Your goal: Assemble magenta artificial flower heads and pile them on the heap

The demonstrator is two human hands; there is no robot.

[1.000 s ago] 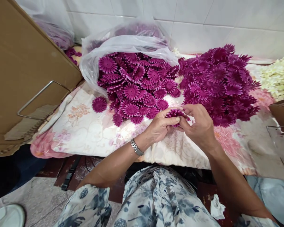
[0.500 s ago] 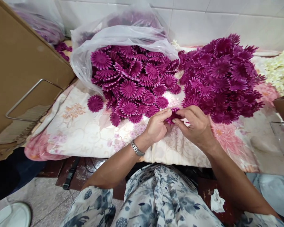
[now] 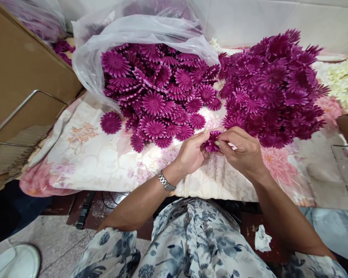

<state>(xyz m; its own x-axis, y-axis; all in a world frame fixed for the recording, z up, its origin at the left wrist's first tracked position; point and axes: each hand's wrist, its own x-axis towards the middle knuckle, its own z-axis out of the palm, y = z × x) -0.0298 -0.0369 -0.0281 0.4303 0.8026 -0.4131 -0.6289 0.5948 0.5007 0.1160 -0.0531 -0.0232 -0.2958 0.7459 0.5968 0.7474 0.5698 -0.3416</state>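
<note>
Left hand (image 3: pixel 191 153) pinches the near side of a purple flower (image 3: pixel 211 146), while the right hand (image 3: pixel 242 150) has thumb and fingertips closed on the opposite side, so the flower sits between both, over a cloth-covered tabletop (image 3: pixel 87 166). Beyond the left hand, loose purple blooms (image 3: pixel 153 102) spill from a translucent plastic bag (image 3: pixel 150 30); beyond the right hand rises another purple heap (image 3: pixel 274 88). Just behind the left hand, a metal watch (image 3: pixel 166 181) circles the wrist.
</note>
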